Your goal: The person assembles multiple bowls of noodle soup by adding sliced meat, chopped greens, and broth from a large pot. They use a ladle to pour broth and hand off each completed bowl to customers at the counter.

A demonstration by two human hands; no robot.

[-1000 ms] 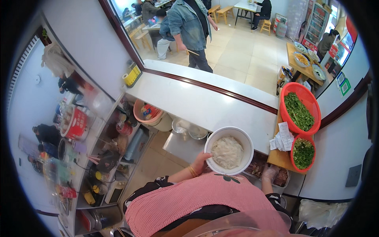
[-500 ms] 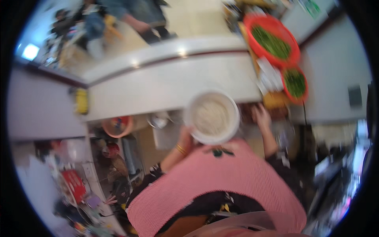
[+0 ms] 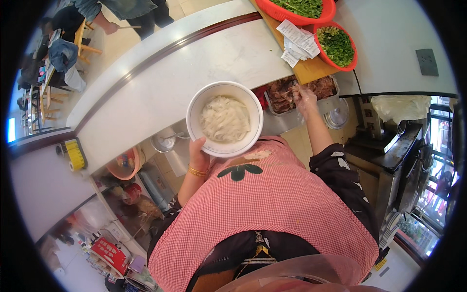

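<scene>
My left hand grips the rim of a white bowl in front of my apron, its thumb on the edge. Wide pale noodles lie in clear liquid inside the bowl. To the right, my right hand, in a thin clear plastic glove, reaches into a metal tray of brown cooked meat. Its fingers are closed on some of the meat, and the fingertips are partly hidden among the pieces.
Beyond the tray, a wooden board bears paper slips and a red basket of chopped greens. Another red basket holds leafy greens. A white counter runs ahead. A metal pot sits below it, left of the bowl.
My view has turned and sharpened. My right hand has moved from beside the tray into the meat and closed there. The bowl stays in my left hand.
</scene>
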